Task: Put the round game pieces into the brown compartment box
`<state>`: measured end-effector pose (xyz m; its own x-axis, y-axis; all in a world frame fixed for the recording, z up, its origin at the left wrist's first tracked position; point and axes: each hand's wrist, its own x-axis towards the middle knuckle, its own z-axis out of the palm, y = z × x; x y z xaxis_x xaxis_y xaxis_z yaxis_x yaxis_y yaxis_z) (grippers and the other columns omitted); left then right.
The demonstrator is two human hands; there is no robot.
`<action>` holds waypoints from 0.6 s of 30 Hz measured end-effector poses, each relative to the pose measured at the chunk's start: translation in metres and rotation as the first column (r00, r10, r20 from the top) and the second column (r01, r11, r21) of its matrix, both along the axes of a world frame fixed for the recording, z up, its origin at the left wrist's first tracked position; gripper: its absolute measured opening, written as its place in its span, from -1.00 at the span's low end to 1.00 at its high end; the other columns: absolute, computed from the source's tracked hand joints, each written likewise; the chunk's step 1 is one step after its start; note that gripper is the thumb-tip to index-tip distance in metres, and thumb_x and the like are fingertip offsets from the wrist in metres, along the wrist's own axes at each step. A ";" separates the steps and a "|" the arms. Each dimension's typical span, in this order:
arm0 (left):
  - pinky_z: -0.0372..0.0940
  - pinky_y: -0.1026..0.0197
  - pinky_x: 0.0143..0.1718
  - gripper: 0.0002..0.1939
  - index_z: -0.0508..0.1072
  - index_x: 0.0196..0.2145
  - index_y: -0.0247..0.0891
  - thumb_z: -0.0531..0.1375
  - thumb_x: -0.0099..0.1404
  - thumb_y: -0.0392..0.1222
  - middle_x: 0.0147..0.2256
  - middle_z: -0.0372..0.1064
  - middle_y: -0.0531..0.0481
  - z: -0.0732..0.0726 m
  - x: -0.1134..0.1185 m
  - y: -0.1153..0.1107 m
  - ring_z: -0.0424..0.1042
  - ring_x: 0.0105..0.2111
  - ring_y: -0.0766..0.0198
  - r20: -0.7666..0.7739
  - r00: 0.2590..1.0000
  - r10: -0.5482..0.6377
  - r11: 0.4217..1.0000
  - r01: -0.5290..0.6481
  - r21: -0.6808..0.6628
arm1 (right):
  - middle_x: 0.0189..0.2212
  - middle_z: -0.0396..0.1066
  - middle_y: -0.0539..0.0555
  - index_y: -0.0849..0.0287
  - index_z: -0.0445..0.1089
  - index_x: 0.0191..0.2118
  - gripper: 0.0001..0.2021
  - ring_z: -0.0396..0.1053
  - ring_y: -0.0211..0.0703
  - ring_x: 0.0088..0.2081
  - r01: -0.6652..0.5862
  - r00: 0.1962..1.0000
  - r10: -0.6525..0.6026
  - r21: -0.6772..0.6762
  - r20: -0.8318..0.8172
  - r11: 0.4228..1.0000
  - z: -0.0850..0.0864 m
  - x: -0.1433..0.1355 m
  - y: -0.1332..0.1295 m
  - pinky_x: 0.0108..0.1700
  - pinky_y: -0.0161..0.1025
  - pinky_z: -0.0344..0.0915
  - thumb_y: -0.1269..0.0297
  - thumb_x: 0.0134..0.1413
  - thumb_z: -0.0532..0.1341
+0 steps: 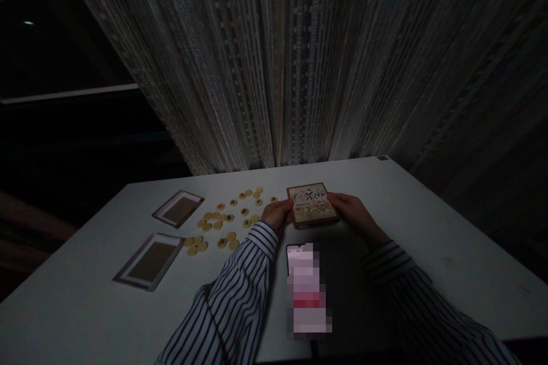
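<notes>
Between my two hands is a Chinese chess box (312, 205), its printed lid facing up. My left hand (277, 214) grips the box's left edge, fingers closed against it. On the opposite side my right hand (353, 214) holds the right edge. Several round wooden chess pieces (221, 243) lie scattered on the table left of my left hand, some showing characters and some plain. Whether the box touches the tabletop, I cannot tell.
Two shallow open trays, an upper one (178, 209) and a lower one (152, 262), lie at the left of the white table (428, 228). A lit phone (306, 291), its screen blurred, lies between my forearms. A striped curtain (278, 68) hangs behind the table.
</notes>
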<state>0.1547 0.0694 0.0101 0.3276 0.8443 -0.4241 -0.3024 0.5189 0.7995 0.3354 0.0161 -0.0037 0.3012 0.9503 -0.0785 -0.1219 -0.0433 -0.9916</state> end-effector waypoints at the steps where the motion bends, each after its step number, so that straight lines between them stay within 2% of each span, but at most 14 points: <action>1: 0.41 0.16 -0.25 -0.79 0.48 -0.47 -0.39 0.08 0.21 -0.45 -0.55 0.50 -0.06 0.001 0.002 0.001 0.51 -0.38 0.21 -0.006 1.000 -0.004 1.000 0.004 0.001 | -0.42 0.53 0.10 0.29 0.49 -0.32 -0.73 0.46 -0.12 -0.38 0.004 1.000 -0.004 -0.006 -0.004 1.000 0.001 0.002 0.000 -0.20 -0.17 0.39 0.20 -0.17 0.27; 10: 0.41 0.24 -0.36 -0.85 0.47 -0.51 -0.41 0.14 0.17 -0.42 -0.52 0.50 -0.13 0.003 0.029 0.005 0.51 -0.39 0.20 -0.035 0.999 -0.030 0.999 0.031 0.029 | -0.47 0.52 0.08 0.27 0.46 -0.38 -0.85 0.45 -0.20 -0.43 0.103 0.995 -0.103 -0.027 0.011 0.994 0.012 0.026 -0.001 -0.28 -0.27 0.38 0.32 -0.13 0.27; 18: 0.40 0.22 -0.38 -0.94 0.44 -0.53 -0.38 0.25 0.07 -0.37 -0.56 0.46 -0.07 -0.007 0.057 0.016 0.48 -0.48 0.24 -0.026 1.000 0.007 0.996 -0.004 0.089 | -0.59 0.47 0.03 0.25 0.40 -0.42 -0.92 0.41 -0.24 -0.53 0.230 0.972 -0.226 -0.056 0.068 0.972 0.019 0.050 0.001 -0.44 -0.34 0.35 0.38 -0.14 0.27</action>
<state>0.2117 0.0856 0.0035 0.3125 0.8807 -0.3560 -0.2830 0.4440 0.8502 0.3849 0.0166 0.0155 0.5155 0.8497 -0.1111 -0.0758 -0.0840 -0.9936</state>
